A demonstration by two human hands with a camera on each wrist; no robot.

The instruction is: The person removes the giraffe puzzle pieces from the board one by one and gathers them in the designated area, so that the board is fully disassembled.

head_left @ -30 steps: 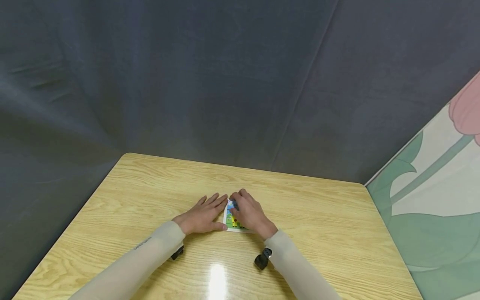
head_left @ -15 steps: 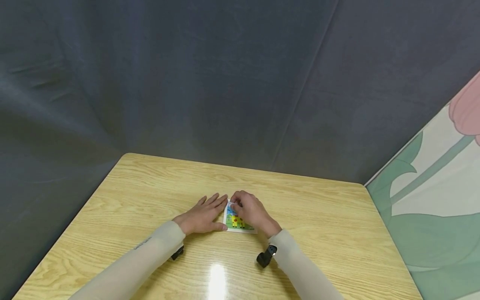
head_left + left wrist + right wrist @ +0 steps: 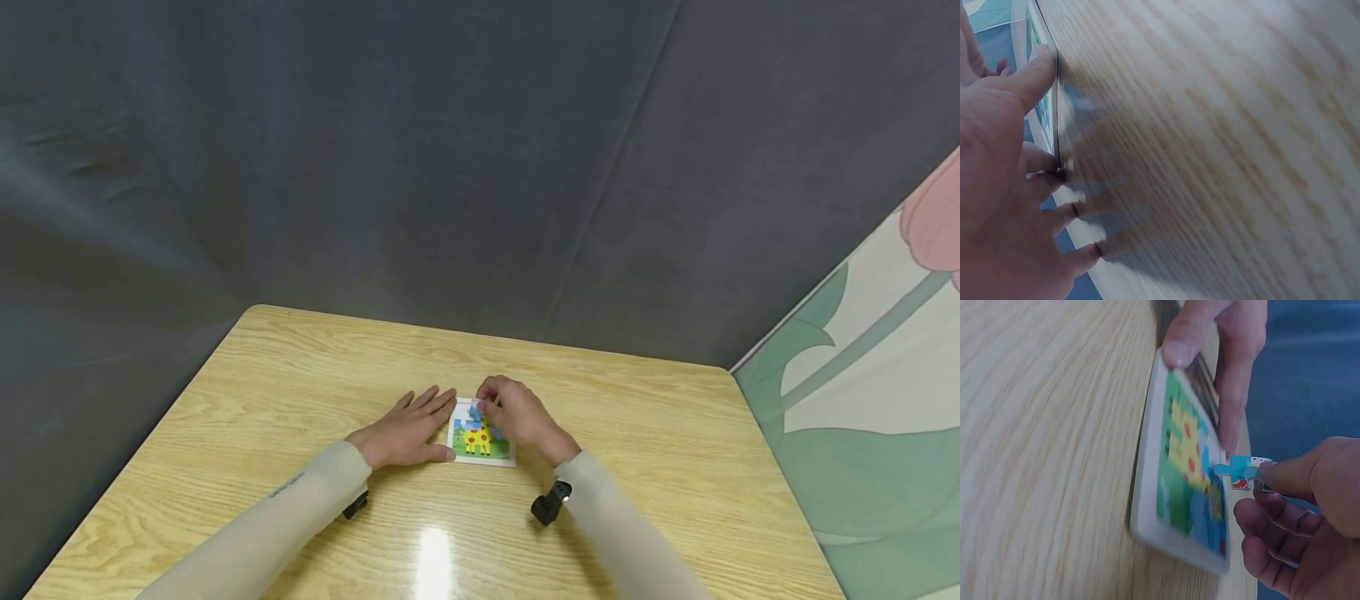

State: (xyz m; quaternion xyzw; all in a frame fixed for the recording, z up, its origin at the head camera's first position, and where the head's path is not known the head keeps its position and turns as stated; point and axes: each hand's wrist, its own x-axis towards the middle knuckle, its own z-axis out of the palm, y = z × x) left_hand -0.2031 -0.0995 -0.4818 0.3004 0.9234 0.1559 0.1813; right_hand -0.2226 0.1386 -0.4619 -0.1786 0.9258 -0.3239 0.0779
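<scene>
Shifted rightward since earlier frame, right hand bares more of giraffe picture on puzzle board. Blue puzzle piece raised just above board's far part, pinched between right thumb and fingertip; remaining right fingers curled beneath. Board flat on wood-grain table, left hand at its left edge, fingers spread, thumb on near corner. Beyond table, dark curtain; at right, flower-patterned panel.

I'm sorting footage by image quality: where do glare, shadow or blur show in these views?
Head view: white glare on the table near the bottom edge; left wrist: dark shadow beside the left hand; right wrist: puzzle board blurred, puzzle piece sharper.
</scene>
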